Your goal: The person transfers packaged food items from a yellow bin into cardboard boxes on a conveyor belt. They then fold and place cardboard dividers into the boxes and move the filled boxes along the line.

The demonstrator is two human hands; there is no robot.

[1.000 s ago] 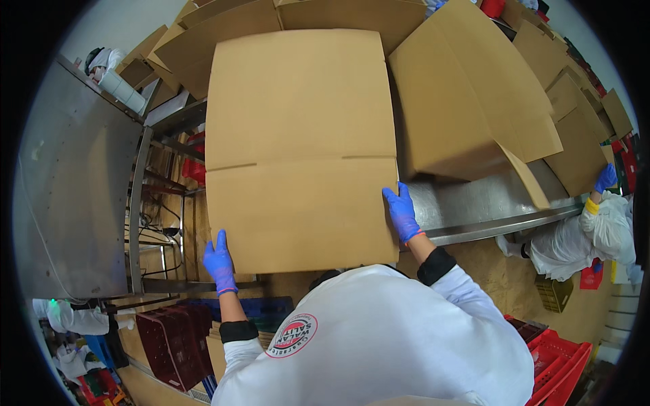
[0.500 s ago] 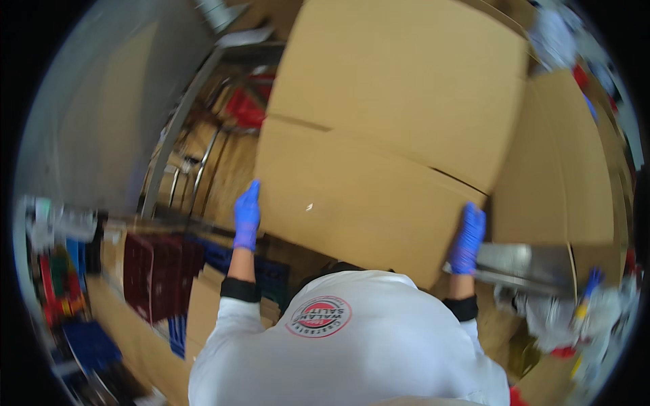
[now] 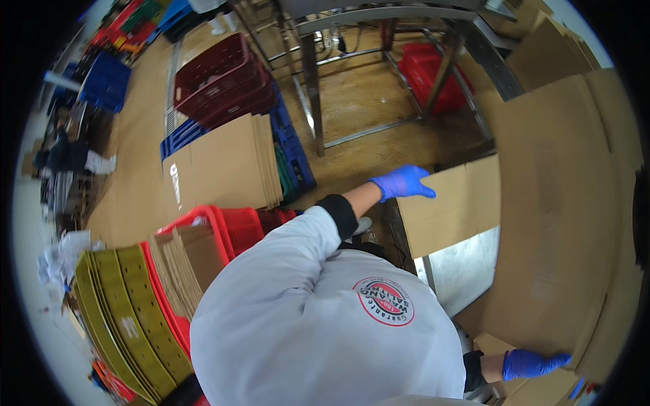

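Observation:
Large brown cardboard [image 3: 555, 223] fills the right side, with a smaller panel [image 3: 460, 210] reaching left from it. My left hand [image 3: 401, 184], in a blue glove, is at the upper left edge of that smaller panel. Its thumb lies over the cardboard, and the fingers are along the edge. Down at the lower right, my right hand [image 3: 531, 364], also gloved in blue, lies against the bottom of the large cardboard with its fingers stretched out. Whether its fingers go around an edge cannot be made out.
A metal surface [image 3: 467, 267] shows under the smaller panel. At the left are stacked flat cartons [image 3: 217, 166] on a blue pallet [image 3: 298, 169], maroon crates [image 3: 220, 81], a red crate [image 3: 240, 233] and olive crates [image 3: 128, 318]. A steel frame [image 3: 311, 88] and red bin [image 3: 437, 78] stand ahead.
My view has swung to the right. The broad cardboard that was in front of me between both hands is no longer there; my hands are now at the cardboard on the right.

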